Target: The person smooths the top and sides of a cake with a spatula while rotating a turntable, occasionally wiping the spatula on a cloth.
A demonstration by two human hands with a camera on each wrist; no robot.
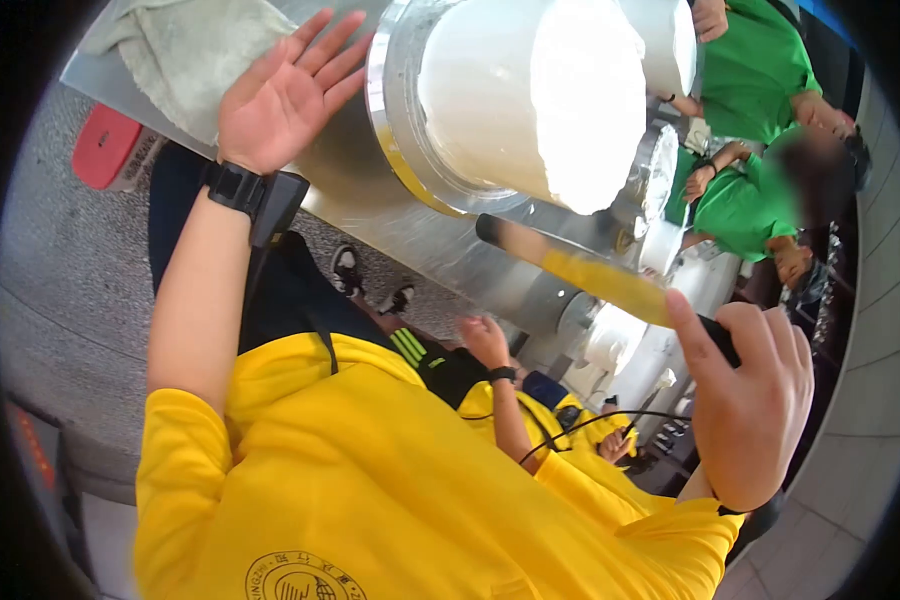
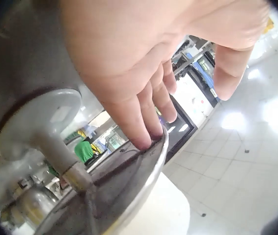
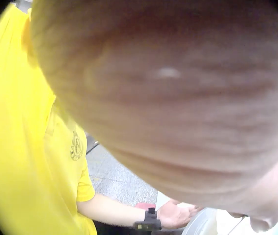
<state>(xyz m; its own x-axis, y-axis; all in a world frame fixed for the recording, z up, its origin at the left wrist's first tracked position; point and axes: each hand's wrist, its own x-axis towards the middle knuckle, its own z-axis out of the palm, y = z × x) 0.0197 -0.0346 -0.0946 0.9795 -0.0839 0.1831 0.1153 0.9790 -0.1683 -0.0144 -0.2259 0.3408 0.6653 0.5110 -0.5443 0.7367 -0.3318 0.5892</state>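
Note:
A tall white-frosted cake (image 1: 490,110) stands on a round metal turntable (image 1: 378,100). My left hand (image 1: 280,110) is beside the turntable with its palm showing and fingers extended. In the left wrist view, its fingertips lie right at the rim, over the turntable's ribbed underside (image 2: 124,181). My right hand (image 1: 755,400) grips a palette knife (image 1: 615,285) by its dark handle, index finger stretched along it. The long blade, shiny with yellow reflections, points toward the cake's lower edge. In the right wrist view, the near hand and wrist (image 3: 168,107) block most of the scene.
A grey cloth (image 1: 195,65) lies on the steel table (image 1: 360,190) near my left hand. A red stool (image 1: 107,145) stands on the floor. More white cakes and turntables line the table. People in green (image 1: 750,80) stand across it; a person in yellow (image 1: 515,430) works alongside.

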